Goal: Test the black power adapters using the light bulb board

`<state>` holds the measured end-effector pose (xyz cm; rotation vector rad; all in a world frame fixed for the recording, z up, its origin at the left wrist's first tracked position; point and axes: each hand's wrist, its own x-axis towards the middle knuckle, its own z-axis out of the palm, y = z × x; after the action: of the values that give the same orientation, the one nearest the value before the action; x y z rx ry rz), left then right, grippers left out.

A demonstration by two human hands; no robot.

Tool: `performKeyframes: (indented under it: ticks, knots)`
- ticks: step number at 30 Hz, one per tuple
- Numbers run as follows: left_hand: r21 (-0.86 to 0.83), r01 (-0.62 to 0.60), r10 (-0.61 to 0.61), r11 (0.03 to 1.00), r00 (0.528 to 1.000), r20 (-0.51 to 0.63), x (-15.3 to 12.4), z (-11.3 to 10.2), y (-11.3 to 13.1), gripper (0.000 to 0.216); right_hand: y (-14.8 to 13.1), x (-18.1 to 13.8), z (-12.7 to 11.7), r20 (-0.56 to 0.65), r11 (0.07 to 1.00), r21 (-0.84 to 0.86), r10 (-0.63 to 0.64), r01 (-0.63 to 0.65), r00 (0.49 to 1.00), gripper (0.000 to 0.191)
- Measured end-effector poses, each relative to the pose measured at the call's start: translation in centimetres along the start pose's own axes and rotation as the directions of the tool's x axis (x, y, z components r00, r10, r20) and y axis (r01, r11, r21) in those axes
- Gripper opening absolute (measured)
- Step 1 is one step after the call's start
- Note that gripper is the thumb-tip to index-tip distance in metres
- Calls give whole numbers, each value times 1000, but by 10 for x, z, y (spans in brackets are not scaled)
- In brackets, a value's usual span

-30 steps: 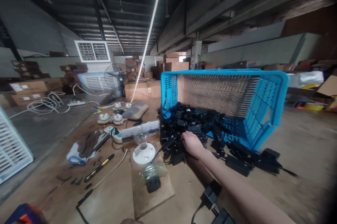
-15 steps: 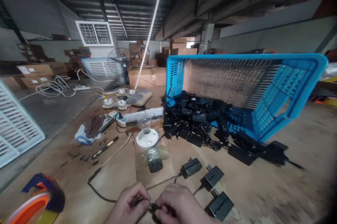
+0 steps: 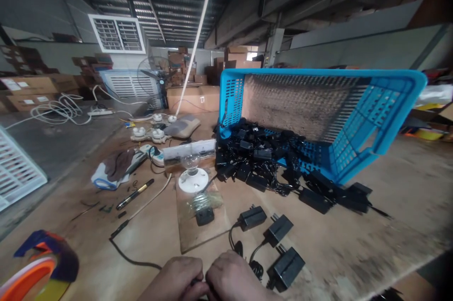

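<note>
My left hand and my right hand meet at the bottom edge of the view, both closed, pinching a thin black cable between them. The cable runs left along the brown table to a small black end. Just right of my hands lie three black power adapters in a row with bundled cords. Beyond them a blue plastic crate lies tipped on its side, spilling a heap of black adapters.
A wooden board with a white lamp socket and clear bulb stands ahead of my hands. A black pen, gloves and a tape dispenser lie to the left. White cables, a fan and cardboard boxes fill the background.
A second ago my right hand reached into the adapter heap; it has come back with an adapter, which now lies beside two others. Both hands have closed together on its cable near me.
</note>
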<state>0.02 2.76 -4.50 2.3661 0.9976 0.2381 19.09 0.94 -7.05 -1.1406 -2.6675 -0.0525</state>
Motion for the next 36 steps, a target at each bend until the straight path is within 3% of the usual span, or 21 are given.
performKeyframes:
  ticks: [5,7,9,11,13,15,19,21,24,26,28,32,36]
  knots:
    - [-45,71,-71,996,997,7,-1,-7,14,15,-7,0,-14,-11,999,48,4,-4,1000,15]
    - [-15,79,-79,997,997,5,-1,-8,20,16,-6,-5,-35,11,993,115,24,-25,1000,16]
    - [-36,104,-105,994,994,-23,-2,-10,25,15,4,-13,-62,-15,974,173,150,-145,989,18]
    - [-87,87,-91,992,995,-44,-2,-12,29,9,27,-20,-88,-91,912,158,395,-379,914,47]
    - [-104,24,-26,994,999,-22,-3,-14,31,5,56,-25,-103,-123,790,62,613,-610,780,75]
    - [-91,-28,28,995,1000,3,-2,-15,30,2,85,-27,-106,-66,696,-13,716,-718,695,74]
    - [-85,-49,47,995,999,-25,-2,-12,26,6,110,-22,-98,83,641,73,759,-764,645,49]
    - [-94,-63,59,994,997,-50,-1,-8,23,9,105,-16,-98,82,635,248,738,-731,669,52]
    - [-92,-64,56,994,994,-90,1,-4,19,10,82,-2,-104,-5,746,495,515,-446,857,74]
    - [-83,-57,49,995,994,-101,1,-4,18,12,64,11,-107,-38,811,528,320,-253,947,82]
    - [-86,-51,43,995,995,-90,0,-7,19,13,51,23,-106,-27,858,474,240,-199,970,89]
    - [-144,-23,10,989,996,-89,-3,-12,21,10,38,40,-97,43,921,299,247,-248,968,90]
    - [-150,-46,29,988,993,-117,-3,-9,17,4,34,41,-94,93,930,241,263,-278,960,89]
